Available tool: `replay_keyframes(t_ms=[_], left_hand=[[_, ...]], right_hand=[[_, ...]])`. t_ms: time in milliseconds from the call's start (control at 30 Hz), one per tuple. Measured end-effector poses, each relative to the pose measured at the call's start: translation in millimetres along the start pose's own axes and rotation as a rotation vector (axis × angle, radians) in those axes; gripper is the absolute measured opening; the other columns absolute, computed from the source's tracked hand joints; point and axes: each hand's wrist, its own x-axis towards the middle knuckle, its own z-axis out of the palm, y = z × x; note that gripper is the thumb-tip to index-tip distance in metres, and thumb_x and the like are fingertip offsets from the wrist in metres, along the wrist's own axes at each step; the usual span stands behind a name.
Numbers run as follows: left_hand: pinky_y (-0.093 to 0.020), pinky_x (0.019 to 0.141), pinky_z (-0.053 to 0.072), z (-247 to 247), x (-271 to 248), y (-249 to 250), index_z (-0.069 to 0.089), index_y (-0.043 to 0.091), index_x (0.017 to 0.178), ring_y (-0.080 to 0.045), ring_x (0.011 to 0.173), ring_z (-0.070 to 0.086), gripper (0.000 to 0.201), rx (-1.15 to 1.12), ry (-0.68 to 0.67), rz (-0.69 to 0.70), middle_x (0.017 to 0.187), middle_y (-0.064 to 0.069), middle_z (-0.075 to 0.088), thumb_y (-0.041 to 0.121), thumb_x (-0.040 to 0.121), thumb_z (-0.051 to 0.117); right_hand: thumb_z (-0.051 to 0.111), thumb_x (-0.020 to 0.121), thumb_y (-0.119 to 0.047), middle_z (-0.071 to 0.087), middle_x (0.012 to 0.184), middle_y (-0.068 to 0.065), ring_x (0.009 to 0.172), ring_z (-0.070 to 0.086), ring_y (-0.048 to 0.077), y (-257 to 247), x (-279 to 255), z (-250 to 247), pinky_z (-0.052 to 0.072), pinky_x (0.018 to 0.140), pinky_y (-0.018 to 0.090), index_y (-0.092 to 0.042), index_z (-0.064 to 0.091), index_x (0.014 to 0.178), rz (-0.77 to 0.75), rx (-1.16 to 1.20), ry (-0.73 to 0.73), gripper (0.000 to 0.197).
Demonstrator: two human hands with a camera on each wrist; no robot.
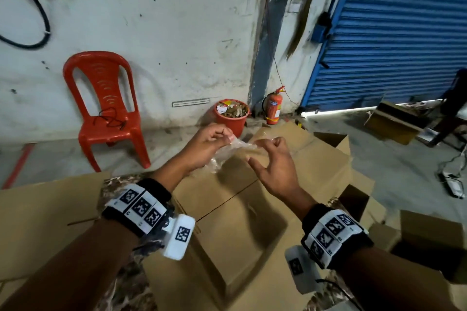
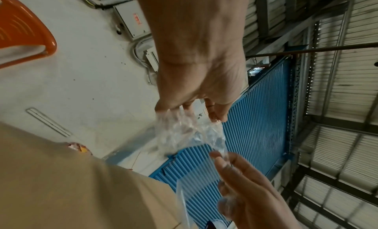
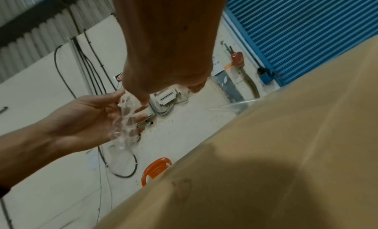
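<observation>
Marked wristbands (image 1: pixel 141 206) are seen nearest; beyond them a clear plastic bag (image 1: pixel 240 148) is pinched between the fingers of the left hand (image 1: pixel 209 145) and right hand (image 1: pixel 274 166), above the open carton (image 1: pixel 240 230). Opening is judged begun, unfinished.

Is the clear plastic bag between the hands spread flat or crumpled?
Crumpled. The clear plastic bag is bunched and wrinkled between the left hand and the right hand, whose fingertips both pinch it.

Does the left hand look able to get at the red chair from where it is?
Probably not as things stand: the left hand pinches the clear plastic bag together with the right hand, and the red chair stands well apart on the floor.
</observation>
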Motion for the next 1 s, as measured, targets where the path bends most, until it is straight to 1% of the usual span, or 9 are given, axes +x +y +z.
replay_keyframes(t_ms=[100, 300, 400, 533, 633, 733, 833, 900, 1000], left_hand=[[-0.020, 0.081, 0.048, 13.1, 11.7, -2.8, 0.071, 0.011, 0.086, -0.007, 0.087, 0.064, 0.004, 0.101, 0.016, 0.058, 0.093, -0.002, 0.071, 0.007, 0.087, 0.068], [-0.029, 0.072, 0.054, 66.3, 37.5, -14.2, 0.072, 0.024, 0.079, -0.013, 0.075, 0.068, 0.014, 0.231, 0.045, 0.014, 0.079, 0.006, 0.072, 0.012, 0.086, 0.072], [-0.032, 0.056, 0.053, 95.1, 56.5, -11.2, 0.070, 0.021, 0.078, -0.021, 0.057, 0.067, 0.019, 0.117, 0.065, -0.087, 0.066, -0.003, 0.071, 0.005, 0.088, 0.068], [-0.028, 0.058, 0.053, 115.3, 83.1, -14.5, 0.071, 0.022, 0.079, -0.014, 0.061, 0.067, 0.023, 0.166, 0.152, -0.113, 0.066, 0.003, 0.071, 0.002, 0.089, 0.064], [-0.024, 0.066, 0.050, 119.1, 95.6, -28.9, 0.071, 0.025, 0.074, -0.007, 0.070, 0.066, 0.020, 0.412, 0.176, -0.124, 0.073, 0.011, 0.070, 0.009, 0.085, 0.068], [-0.022, 0.080, 0.044, 125.4, 97.2, -48.1, 0.070, 0.018, 0.099, -0.010, 0.093, 0.062, 0.015, 0.645, -0.015, -0.278, 0.096, 0.006, 0.065, 0.022, 0.084, 0.073], [-0.032, 0.098, 0.042, 133.6, 94.8, -62.8, 0.056, 0.014, 0.130, -0.019, 0.116, 0.050, 0.073, 0.819, -0.165, -0.342, 0.125, -0.004, 0.054, 0.059, 0.076, 0.071], [-0.034, 0.104, 0.039, 136.5, 92.1, -62.0, 0.051, 0.014, 0.136, -0.019, 0.121, 0.046, 0.113, 0.871, -0.227, -0.339, 0.132, -0.005, 0.048, 0.092, 0.054, 0.051], [-0.033, 0.105, 0.037, 143.2, 89.6, -58.0, 0.053, 0.015, 0.135, -0.020, 0.121, 0.045, 0.135, 0.920, -0.296, -0.340, 0.131, -0.004, 0.047, 0.103, 0.034, 0.039]], right_hand=[[0.054, 0.090, -0.050, 0.044, 0.101, 0.002, 0.095, 0.046, 0.016, 14.2, -3.8, -8.9, 0.051, 0.078, 0.039, -0.020, 0.063, 0.092, 0.070, 0.008, 0.097, 0.031], [0.040, 0.081, -0.063, 0.043, 0.117, 0.007, 0.113, 0.044, 0.024, 52.3, -5.8, -23.1, 0.041, 0.092, 0.035, -0.017, 0.055, 0.097, 0.218, 0.061, 0.065, 0.051], [0.054, 0.079, -0.057, 0.041, 0.109, 0.003, 0.103, 0.044, 0.020, 75.8, 3.9, -26.9, 0.042, 0.087, 0.032, -0.017, 0.048, 0.098, 0.211, 0.068, 0.089, 0.045], [0.072, 0.082, -0.048, 0.054, 0.088, 0.004, 0.081, 0.052, 0.020, 118.3, 27.0, -33.7, 0.043, 0.073, 0.031, -0.017, 0.048, 0.075, 0.405, 0.194, 0.362, 0.040], [0.071, 0.079, -0.018, 0.060, 0.071, 0.012, 0.073, 0.060, 0.034, 158.3, 51.6, -46.4, 0.049, 0.071, 0.040, -0.011, 0.050, 0.066, 0.590, 0.309, 0.475, 0.025], [0.063, 0.080, -0.002, 0.060, 0.090, 0.013, 0.084, 0.059, 0.031, 191.2, 72.6, -55.6, 0.045, 0.075, 0.033, -0.003, 0.058, 0.087, 0.494, 0.144, 0.320, 0.009], [0.058, 0.087, -0.002, 0.054, 0.107, 0.011, 0.090, 0.057, 0.027, 208.7, 84.8, -52.0, 0.044, 0.070, 0.034, -0.005, 0.052, 0.108, 0.271, -0.010, 0.059, 0.023], [0.055, 0.093, -0.011, 0.054, 0.110, 0.011, 0.090, 0.057, 0.027, 210.2, 87.6, -45.8, 0.040, 0.069, 0.031, -0.006, 0.048, 0.113, 0.150, -0.044, -0.103, 0.022], [0.047, 0.096, -0.026, 0.053, 0.117, 0.014, 0.103, 0.054, 0.032, 206.7, 92.3, -33.0, 0.044, 0.086, 0.039, -0.009, 0.045, 0.118, 0.106, -0.013, -0.350, 0.027]])
